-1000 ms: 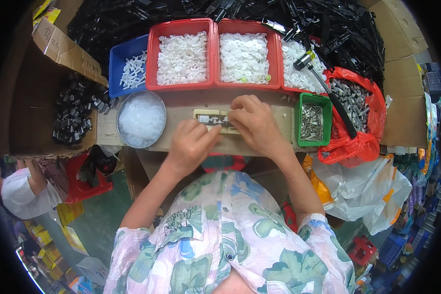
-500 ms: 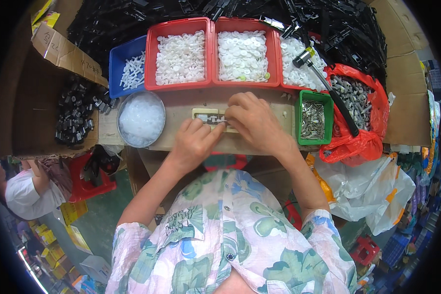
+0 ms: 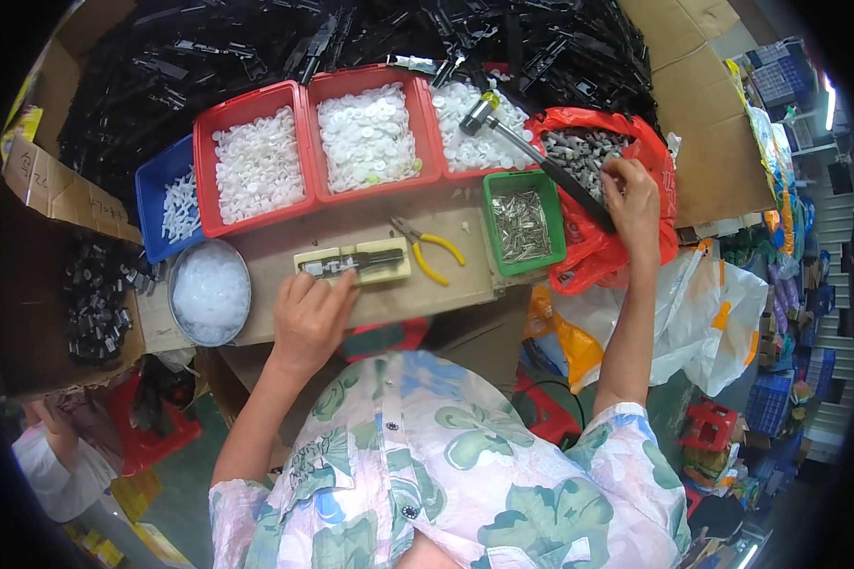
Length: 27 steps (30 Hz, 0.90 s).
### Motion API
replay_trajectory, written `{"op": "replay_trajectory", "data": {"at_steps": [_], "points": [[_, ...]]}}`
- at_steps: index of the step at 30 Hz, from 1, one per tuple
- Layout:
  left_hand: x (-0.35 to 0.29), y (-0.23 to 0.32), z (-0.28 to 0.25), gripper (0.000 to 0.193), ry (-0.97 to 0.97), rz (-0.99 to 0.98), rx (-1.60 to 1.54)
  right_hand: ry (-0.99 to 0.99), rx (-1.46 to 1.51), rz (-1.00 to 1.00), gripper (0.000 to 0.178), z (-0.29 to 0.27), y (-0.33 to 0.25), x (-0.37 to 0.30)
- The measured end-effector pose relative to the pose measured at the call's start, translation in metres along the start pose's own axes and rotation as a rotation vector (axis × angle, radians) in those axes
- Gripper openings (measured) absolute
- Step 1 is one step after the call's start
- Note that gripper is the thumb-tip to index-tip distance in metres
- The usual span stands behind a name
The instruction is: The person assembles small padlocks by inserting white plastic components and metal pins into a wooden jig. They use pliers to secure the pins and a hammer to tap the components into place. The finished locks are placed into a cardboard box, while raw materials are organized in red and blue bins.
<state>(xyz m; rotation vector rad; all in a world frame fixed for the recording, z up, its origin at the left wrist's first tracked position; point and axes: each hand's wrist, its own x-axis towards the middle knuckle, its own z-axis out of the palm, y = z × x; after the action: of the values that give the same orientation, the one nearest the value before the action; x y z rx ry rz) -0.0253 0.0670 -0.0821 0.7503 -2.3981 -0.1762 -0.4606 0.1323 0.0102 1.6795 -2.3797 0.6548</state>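
A cream-coloured block (image 3: 389,274) lies on the work board, with a dark narrow part (image 3: 380,258) and small white and metal pieces set in its recess. My left hand (image 3: 310,321) is closed at the block's near edge, fingertips against it. Off to the right, my right hand (image 3: 633,204) is over the red plastic bag (image 3: 657,180), fingers bent together at the heap of small grey parts (image 3: 579,150); whatever is between the fingertips cannot be made out. Pliers (image 3: 425,242) with yellow handles rest just right of the block.
A hammer (image 3: 531,147) lies across the bag and a red bin (image 3: 310,194) of white pieces. Near it stand a green bin (image 3: 558,232) of metal pins, a blue bin (image 3: 152,204) and a round metal bowl (image 3: 245,303). Black parts (image 3: 228,57) pile up behind.
My right hand has left the block and moved right to the bag of grey parts. The pliers and the dark part in the block now show. The view has shifted to the right.
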Motion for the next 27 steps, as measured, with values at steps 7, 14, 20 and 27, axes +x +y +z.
{"op": "replay_trajectory", "data": {"at_steps": [7, 14, 20, 27], "points": [[0.003, 0.003, -0.025, 0.033, 0.016, -0.065, -0.027, 0.079, -0.280, 0.004, 0.033, 0.025, 0.047, 0.021], [-0.008, -0.022, -0.069, 0.027, 0.115, -0.152, 0.097, -0.099, -0.237, -0.047, 0.045, 0.035, 0.094, 0.040], [-0.024, -0.076, -0.119, 0.021, 0.258, -0.439, 0.190, -0.187, -0.196, -0.016, 0.029, 0.022, 0.131, 0.026], [-0.057, -0.145, -0.144, 0.016, 0.286, -0.604, 0.371, -0.214, -0.319, -0.081, 0.023, 0.021, 0.130, 0.021]]}}
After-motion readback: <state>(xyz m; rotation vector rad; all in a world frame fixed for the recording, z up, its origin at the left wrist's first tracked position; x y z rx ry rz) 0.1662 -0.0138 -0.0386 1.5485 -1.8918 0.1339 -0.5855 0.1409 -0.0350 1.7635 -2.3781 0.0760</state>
